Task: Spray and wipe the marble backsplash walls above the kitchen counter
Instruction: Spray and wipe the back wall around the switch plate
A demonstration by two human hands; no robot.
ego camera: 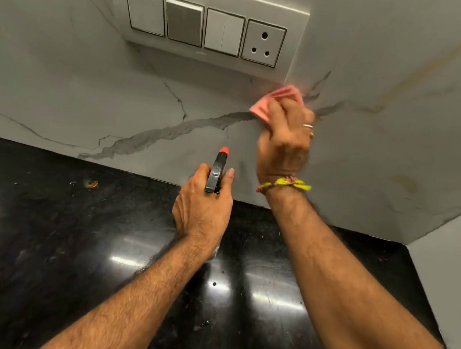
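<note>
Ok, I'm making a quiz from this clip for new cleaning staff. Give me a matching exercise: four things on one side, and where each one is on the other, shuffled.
Things:
1. cloth
2. spray bottle
3. switch panel
4. crumb

Places:
A. on the black counter, at left
B. in the left hand, nozzle towards the wall
C. mounted on the backsplash, above the cloth
D. under the right hand, pressed to the marble

Pairs: 1-D, 2-B, 3-C, 4-A
</note>
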